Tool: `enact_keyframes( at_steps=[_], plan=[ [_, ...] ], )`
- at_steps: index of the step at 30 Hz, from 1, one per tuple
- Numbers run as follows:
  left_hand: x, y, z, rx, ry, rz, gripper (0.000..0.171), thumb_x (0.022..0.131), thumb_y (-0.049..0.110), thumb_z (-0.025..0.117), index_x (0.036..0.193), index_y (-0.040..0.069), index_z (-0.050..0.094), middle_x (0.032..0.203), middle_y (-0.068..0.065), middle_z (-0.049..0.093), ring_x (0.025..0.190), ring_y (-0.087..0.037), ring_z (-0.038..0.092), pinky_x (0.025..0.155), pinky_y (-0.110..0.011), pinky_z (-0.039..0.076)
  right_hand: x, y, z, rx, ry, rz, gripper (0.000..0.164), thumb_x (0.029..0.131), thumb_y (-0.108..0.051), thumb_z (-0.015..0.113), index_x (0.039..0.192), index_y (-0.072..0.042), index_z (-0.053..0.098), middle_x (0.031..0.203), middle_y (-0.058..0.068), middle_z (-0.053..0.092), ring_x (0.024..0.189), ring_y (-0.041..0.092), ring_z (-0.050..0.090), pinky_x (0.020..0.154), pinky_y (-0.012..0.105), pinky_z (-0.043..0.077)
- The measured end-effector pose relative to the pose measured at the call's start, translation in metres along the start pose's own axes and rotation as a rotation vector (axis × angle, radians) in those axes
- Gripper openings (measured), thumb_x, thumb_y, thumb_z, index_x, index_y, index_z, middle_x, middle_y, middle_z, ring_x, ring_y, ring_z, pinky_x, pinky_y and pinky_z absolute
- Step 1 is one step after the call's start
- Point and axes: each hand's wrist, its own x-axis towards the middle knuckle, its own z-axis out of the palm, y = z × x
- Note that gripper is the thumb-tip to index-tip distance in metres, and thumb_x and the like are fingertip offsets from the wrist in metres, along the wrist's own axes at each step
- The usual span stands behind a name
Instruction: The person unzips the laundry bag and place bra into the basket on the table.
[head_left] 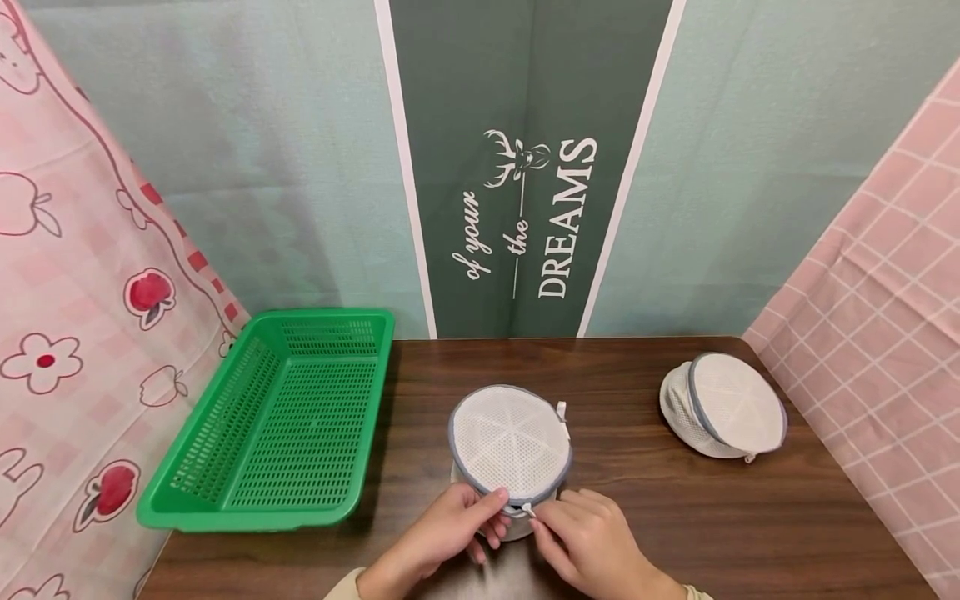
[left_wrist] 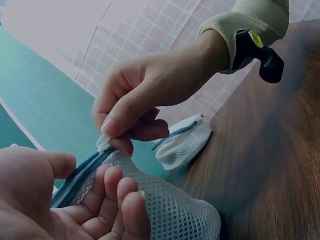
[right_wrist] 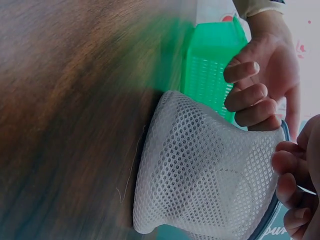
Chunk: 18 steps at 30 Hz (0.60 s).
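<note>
A round white mesh laundry bag (head_left: pixel 512 442) with a grey-blue zipped edge stands on the table in front of me. My left hand (head_left: pixel 457 523) holds its near rim, thumb on top and fingers curled below against the mesh (left_wrist: pixel 172 212). Between thumb and forefinger, my right hand (head_left: pixel 592 537) pinches the white zipper pull (left_wrist: pixel 103 143) at the edge, just right of the left thumb. A dark gap shows under the rim beside the pull. In the right wrist view the mesh side wall (right_wrist: pixel 200 165) bulges out over the wood.
A green plastic basket (head_left: pixel 367 450) with slotted walls stands at the left. Another round mesh bag (head_left: pixel 738 404) lies tilted at the right. The brown wooden table (head_left: pixel 615 375) meets a hanging green cloth at the back and pink patterned cloths at both sides.
</note>
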Motion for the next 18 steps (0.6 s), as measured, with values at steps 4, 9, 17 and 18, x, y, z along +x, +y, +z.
enact_keyframes(
  at_steps=[4, 9, 17, 18],
  plan=[
    [0.0003, -0.0013, 0.0001, -0.016, 0.009, -0.003, 0.046, 0.106, 0.034, 0.053, 0.087, -0.005, 0.067, 0.071, 0.002, 0.061, 0.061, -0.008, 0.057, 0.044, -0.018, 0.048, 0.0007, -0.0010, 0.0007, 0.001, -0.006, -0.003, 0.032, 0.106, -0.029, 0.048, 0.078, -0.022, 0.060, 0.064, -0.016, 0.041, 0.056, -0.004, 0.033, 0.054, 0.009, 0.024],
    [0.0002, -0.0024, 0.0006, -0.029, 0.022, -0.016, 0.044, 0.106, 0.033, 0.054, 0.084, -0.003, 0.066, 0.071, 0.001, 0.060, 0.060, -0.008, 0.057, 0.044, -0.018, 0.048, 0.0013, -0.0018, 0.0026, 0.001, -0.010, -0.027, 0.032, 0.106, -0.028, 0.047, 0.078, -0.021, 0.060, 0.065, -0.015, 0.042, 0.056, -0.003, 0.035, 0.054, 0.010, 0.025],
    [-0.0003, -0.0025, 0.0027, -0.001, 0.049, -0.015, 0.040, 0.105, 0.031, 0.055, 0.082, -0.001, 0.066, 0.069, 0.002, 0.059, 0.058, -0.007, 0.056, 0.044, -0.017, 0.046, 0.0035, -0.0026, 0.0019, -0.009, -0.004, -0.041, 0.032, 0.105, -0.027, 0.047, 0.078, -0.020, 0.063, 0.066, -0.016, 0.048, 0.057, -0.002, 0.038, 0.053, 0.011, 0.027],
    [-0.0002, -0.0025, 0.0030, 0.005, 0.051, -0.011, 0.040, 0.105, 0.030, 0.055, 0.081, -0.001, 0.066, 0.068, 0.002, 0.058, 0.058, -0.007, 0.056, 0.044, -0.017, 0.046, 0.0036, -0.0026, 0.0016, -0.010, -0.004, -0.041, 0.032, 0.105, -0.027, 0.047, 0.078, -0.020, 0.063, 0.066, -0.016, 0.049, 0.057, -0.002, 0.038, 0.054, 0.011, 0.027]
  ],
)
